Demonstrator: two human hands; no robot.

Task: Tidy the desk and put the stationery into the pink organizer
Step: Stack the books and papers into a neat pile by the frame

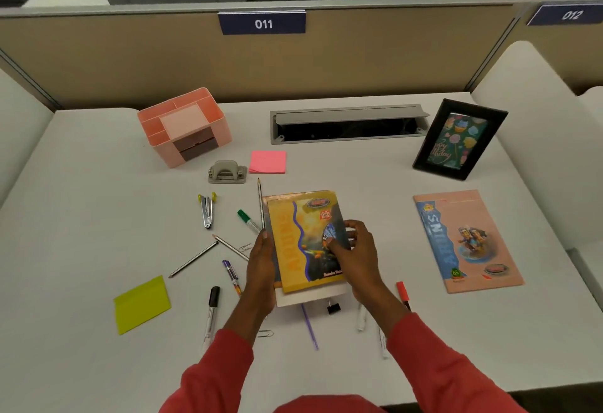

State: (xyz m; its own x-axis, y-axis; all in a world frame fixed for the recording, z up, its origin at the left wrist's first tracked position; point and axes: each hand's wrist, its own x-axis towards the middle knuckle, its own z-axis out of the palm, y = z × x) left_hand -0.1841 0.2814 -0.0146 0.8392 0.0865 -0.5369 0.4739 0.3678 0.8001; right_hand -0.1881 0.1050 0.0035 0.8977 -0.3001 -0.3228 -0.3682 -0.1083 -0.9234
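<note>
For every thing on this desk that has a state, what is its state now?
pink organizer: upright, compartments empty, drawers shut
yellow notebook: closed, gripped at its edges by left hand and right hand
pink notebook: closed, lying flat
picture frame: standing, leaning back
cable box lid: open
green marker: capped
black marker: capped
</note>
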